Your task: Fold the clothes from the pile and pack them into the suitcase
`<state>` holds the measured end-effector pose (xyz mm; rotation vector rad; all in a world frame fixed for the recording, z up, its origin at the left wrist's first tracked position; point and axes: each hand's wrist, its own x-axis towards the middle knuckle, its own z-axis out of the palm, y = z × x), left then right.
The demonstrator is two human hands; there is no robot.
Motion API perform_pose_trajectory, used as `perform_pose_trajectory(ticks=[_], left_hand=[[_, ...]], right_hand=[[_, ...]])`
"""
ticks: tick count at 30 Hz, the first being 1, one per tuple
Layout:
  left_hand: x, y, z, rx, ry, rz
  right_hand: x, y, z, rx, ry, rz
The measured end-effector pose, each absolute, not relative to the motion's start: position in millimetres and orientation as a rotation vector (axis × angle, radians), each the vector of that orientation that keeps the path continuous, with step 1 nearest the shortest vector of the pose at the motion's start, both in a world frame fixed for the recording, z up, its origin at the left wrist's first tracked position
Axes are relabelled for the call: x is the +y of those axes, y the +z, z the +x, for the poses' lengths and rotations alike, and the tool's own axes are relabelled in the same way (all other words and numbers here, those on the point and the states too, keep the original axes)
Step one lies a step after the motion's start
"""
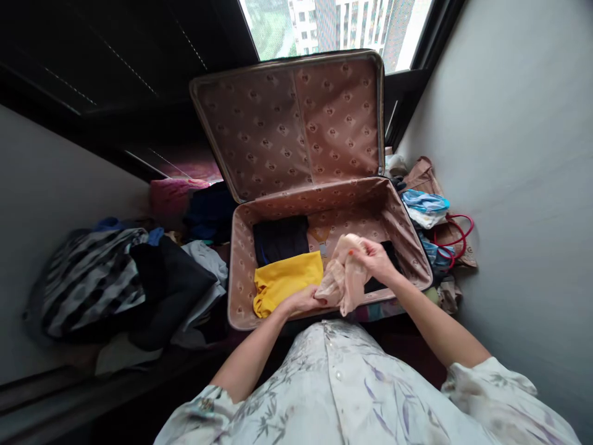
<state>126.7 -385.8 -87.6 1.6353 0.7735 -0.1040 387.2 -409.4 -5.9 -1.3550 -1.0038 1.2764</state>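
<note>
Big open suitcase dead centre, lid propped up against the far window, patterned lining all around the walls. To its left sprawls a heap of clothes, striped fabric over dark pieces, with a pink bundle farther back. On the right, against the wall, a brown bag with red handles and a blue item on top of it. Inside the case, a dark folded garment sits at the far left, and a yellow folded garment lies just near of it, touching. Now the hands: both are on a thin beige garment, held bunched above the near edge of the case, right of the yellow one. Left hand is closed around its lower end; right hand pinches the upper part, fingers curled shut on the cloth.
</note>
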Motion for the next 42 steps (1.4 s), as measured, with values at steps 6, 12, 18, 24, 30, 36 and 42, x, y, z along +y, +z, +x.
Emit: perform_pose_trajectory(ticks=[6, 12, 18, 24, 30, 36, 42], left_hand=[[-369.5, -98.2, 138.8, 1.100, 0.012, 1.644], [-356.6, -59.2, 183.0, 0.912, 0.235, 1.903], [-347.1, -1.4, 224.9, 0.779, 0.525, 1.665], [-321.2, 50.8, 210.5, 0.981, 0.668, 1.957], [-323.3, 63.6, 208.8, 0.808, 0.382, 2.031], [-304.1, 75.8, 183.5, 0.931, 0.536, 1.980], [-272.9, 96.3, 154.4, 1.137, 0.750, 2.105]], right_hand=[[-407.5, -3.0, 445.8, -0.797, 1.288, -1.387], [-406.4, 4.3, 430.0, -0.992, 1.359, -1.393], [-399.0, 23.7, 411.1, -1.486, 1.539, -1.116], [-399.5, 16.4, 411.9, -1.464, 1.554, -1.139], [-392.3, 22.6, 398.7, -1.534, 1.375, -1.214], [-384.9, 12.9, 423.0, -1.665, 1.250, -1.404], [-370.5, 17.8, 464.2, -1.882, 0.856, -1.581]])
